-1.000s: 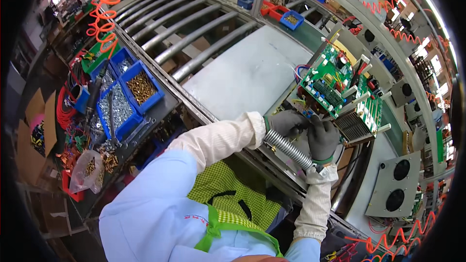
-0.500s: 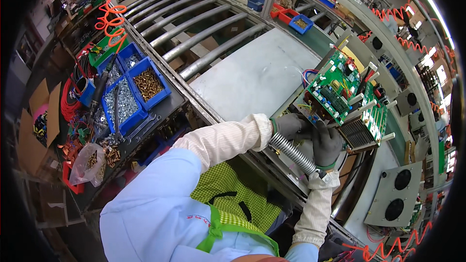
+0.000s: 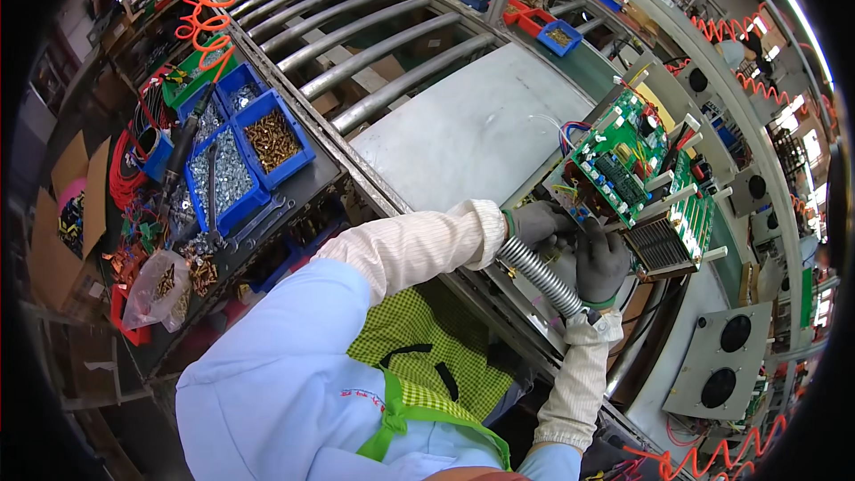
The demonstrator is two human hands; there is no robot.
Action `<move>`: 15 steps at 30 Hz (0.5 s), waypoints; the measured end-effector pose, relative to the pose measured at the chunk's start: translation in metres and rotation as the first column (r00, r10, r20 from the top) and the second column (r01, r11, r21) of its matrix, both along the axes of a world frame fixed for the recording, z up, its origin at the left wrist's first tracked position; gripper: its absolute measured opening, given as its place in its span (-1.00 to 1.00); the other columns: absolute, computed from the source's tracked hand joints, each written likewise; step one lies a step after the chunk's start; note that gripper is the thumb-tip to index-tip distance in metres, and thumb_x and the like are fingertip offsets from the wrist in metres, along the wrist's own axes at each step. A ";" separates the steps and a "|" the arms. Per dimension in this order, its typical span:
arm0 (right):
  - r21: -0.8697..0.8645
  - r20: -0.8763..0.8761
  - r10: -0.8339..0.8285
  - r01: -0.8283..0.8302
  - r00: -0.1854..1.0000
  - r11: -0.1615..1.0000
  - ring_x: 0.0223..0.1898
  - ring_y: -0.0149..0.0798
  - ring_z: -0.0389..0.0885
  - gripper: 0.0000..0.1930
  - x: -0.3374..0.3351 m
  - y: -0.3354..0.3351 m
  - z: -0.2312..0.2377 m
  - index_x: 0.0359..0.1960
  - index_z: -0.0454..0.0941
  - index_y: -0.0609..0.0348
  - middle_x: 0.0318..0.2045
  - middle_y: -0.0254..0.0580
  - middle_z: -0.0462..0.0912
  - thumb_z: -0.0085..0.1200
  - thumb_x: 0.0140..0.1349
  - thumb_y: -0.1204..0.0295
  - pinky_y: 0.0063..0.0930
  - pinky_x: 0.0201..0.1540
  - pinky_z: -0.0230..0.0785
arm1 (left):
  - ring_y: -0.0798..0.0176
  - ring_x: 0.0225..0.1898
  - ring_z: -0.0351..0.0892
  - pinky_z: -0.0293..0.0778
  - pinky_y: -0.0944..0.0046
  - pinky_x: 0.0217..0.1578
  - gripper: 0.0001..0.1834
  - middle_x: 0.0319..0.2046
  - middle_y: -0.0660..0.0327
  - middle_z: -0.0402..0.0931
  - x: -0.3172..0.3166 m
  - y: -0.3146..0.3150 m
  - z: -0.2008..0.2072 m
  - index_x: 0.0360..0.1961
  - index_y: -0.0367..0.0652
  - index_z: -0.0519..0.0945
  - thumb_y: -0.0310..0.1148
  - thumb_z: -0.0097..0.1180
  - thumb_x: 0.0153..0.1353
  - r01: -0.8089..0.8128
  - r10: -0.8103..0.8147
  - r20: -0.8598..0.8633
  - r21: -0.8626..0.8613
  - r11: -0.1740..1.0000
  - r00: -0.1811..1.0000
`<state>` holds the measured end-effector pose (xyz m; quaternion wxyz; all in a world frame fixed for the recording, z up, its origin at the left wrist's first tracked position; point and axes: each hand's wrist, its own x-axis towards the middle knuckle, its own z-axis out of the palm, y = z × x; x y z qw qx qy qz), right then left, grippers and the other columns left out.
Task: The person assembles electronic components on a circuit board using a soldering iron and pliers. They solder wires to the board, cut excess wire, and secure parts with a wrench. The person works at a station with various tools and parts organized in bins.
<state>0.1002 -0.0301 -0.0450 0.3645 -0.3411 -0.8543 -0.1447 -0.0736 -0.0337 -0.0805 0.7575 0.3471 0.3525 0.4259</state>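
Note:
Both hands, in grey gloves, are at the near-left side of an electronics unit with green circuit boards (image 3: 616, 156) and a dark finned block (image 3: 661, 245). My left hand (image 3: 533, 223) reaches in from the left, its fingers curled against the unit's lower edge. Next to it, my right hand (image 3: 602, 263) has bent fingers close to the left fingertips. Whatever lies between the fingertips is too small or hidden to name. A silver coiled piece, like a spring or ribbed tube (image 3: 541, 278), slants between my wrists. Red and blue wires (image 3: 570, 132) stick out of the unit's left side.
Blue bins of brass screws (image 3: 272, 141) and silver hardware (image 3: 223, 183) stand on the left bench, with wrenches (image 3: 258, 223) alongside. A pale metal plate (image 3: 454, 129) lies beside the rollers (image 3: 365, 67). A panel with two fans (image 3: 723, 361) is at the right.
My left sleeve and forearm have shifted slightly, and the view has moved a little. Both hands stay at the same side of the unit, with the fingers only slightly changed.

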 end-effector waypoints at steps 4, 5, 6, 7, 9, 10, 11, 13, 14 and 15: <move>-0.004 -0.006 -0.009 0.009 1.000 1.000 -0.55 -0.13 0.48 -0.68 0.001 0.001 -0.002 -0.18 0.63 -0.04 -0.58 -0.24 0.45 0.23 -0.05 0.48 -0.24 -0.46 0.31 | 0.53 -0.58 0.40 0.28 0.55 -0.63 -0.82 -0.49 0.30 0.49 -0.004 -0.003 0.003 -0.28 -0.22 0.56 -0.31 0.06 0.27 0.049 -0.050 0.005 0.058 0.997 0.999; -0.003 -0.007 -0.005 0.005 1.000 1.000 -0.55 -0.13 0.48 -0.68 0.001 0.001 -0.002 -0.18 0.63 -0.04 -0.58 -0.24 0.46 0.23 -0.05 0.48 -0.24 -0.46 0.31 | 0.53 -0.59 0.39 0.27 0.55 -0.64 -0.81 -0.50 0.31 0.49 -0.005 -0.002 0.000 -0.28 -0.23 0.56 -0.31 0.06 0.27 0.068 -0.067 -0.010 0.087 0.994 0.998; -0.003 -0.008 -0.003 0.003 1.000 1.000 -0.55 -0.13 0.48 -0.68 0.001 0.000 -0.001 -0.18 0.63 -0.04 -0.58 -0.23 0.46 0.23 -0.05 0.48 -0.24 -0.46 0.32 | 0.53 -0.58 0.40 0.26 0.56 -0.63 -0.82 -0.49 0.30 0.50 -0.003 0.003 -0.010 -0.27 -0.23 0.56 -0.32 0.07 0.27 0.058 -0.057 -0.010 0.156 0.986 0.998; -0.002 -0.010 0.001 -0.001 1.000 1.000 -0.55 -0.12 0.48 -0.68 0.000 0.000 -0.001 -0.18 0.63 -0.04 -0.58 -0.23 0.46 0.23 -0.06 0.49 -0.25 -0.46 0.32 | 0.54 -0.56 0.40 0.26 0.57 -0.63 -0.82 -0.48 0.30 0.50 -0.001 0.007 -0.017 -0.25 -0.23 0.56 -0.33 0.07 0.26 0.046 -0.045 -0.010 0.224 0.974 0.999; 0.009 -0.013 0.025 -0.024 1.000 1.000 -0.56 -0.11 0.48 -0.66 0.000 0.000 -0.001 -0.17 0.63 -0.01 -0.57 -0.20 0.46 0.23 -0.07 0.51 -0.24 -0.49 0.30 | 0.53 -0.53 0.42 0.28 0.58 -0.61 -0.83 -0.46 0.29 0.51 0.000 0.011 -0.024 -0.21 -0.23 0.56 -0.38 0.07 0.23 0.054 -0.055 -0.003 0.200 0.978 0.998; 0.016 -0.014 0.033 -0.032 0.999 0.999 -0.56 -0.10 0.47 -0.65 0.001 0.000 -0.001 -0.17 0.63 0.00 -0.56 -0.18 0.45 0.23 -0.08 0.53 -0.23 -0.51 0.29 | 0.52 -0.51 0.44 0.29 0.57 -0.60 -0.82 -0.45 0.29 0.52 -0.004 0.003 -0.006 -0.19 -0.23 0.56 -0.43 0.07 0.20 0.080 -0.081 0.006 0.109 0.991 0.997; 0.010 -0.024 0.038 -0.037 0.999 0.999 -0.56 -0.10 0.48 -0.65 0.002 0.001 -0.001 -0.16 0.64 0.00 -0.56 -0.18 0.46 0.23 -0.08 0.53 -0.23 -0.51 0.29 | 0.51 -0.49 0.45 0.31 0.56 -0.59 -0.80 -0.43 0.28 0.52 -0.006 -0.001 0.003 -0.16 -0.23 0.56 -0.47 0.06 0.18 0.107 -0.107 0.017 0.017 0.994 0.994; 0.000 -0.042 0.056 -0.056 0.998 0.998 -0.55 -0.11 0.49 -0.64 0.002 0.001 0.000 -0.16 0.64 0.00 -0.56 -0.19 0.47 0.23 -0.08 0.53 -0.24 -0.51 0.30 | 0.49 -0.45 0.48 0.35 0.53 -0.56 -0.73 -0.40 0.28 0.53 -0.006 0.005 -0.010 -0.12 -0.22 0.56 -0.54 0.04 0.12 0.129 -0.128 -0.021 0.188 0.974 0.992; 0.002 -0.035 0.058 -0.058 0.998 0.998 -0.56 -0.11 0.49 -0.64 0.002 0.001 0.000 -0.15 0.64 0.00 -0.56 -0.19 0.47 0.23 -0.08 0.53 -0.24 -0.51 0.30 | 0.48 -0.43 0.49 0.37 0.52 -0.54 -0.70 -0.39 0.27 0.53 -0.006 0.007 -0.017 -0.10 -0.22 0.56 -0.56 0.03 0.09 0.131 -0.109 -0.087 0.301 0.944 0.990; 0.003 -0.030 0.058 -0.058 0.998 0.998 -0.56 -0.12 0.49 -0.64 0.002 0.002 -0.001 -0.15 0.64 0.00 -0.56 -0.19 0.48 0.23 -0.08 0.54 -0.24 -0.51 0.30 | 0.47 -0.42 0.50 0.38 0.51 -0.53 -0.67 -0.39 0.27 0.53 -0.006 0.007 -0.018 -0.09 -0.22 0.55 -0.59 0.02 0.07 0.131 -0.076 -0.150 0.407 0.904 0.986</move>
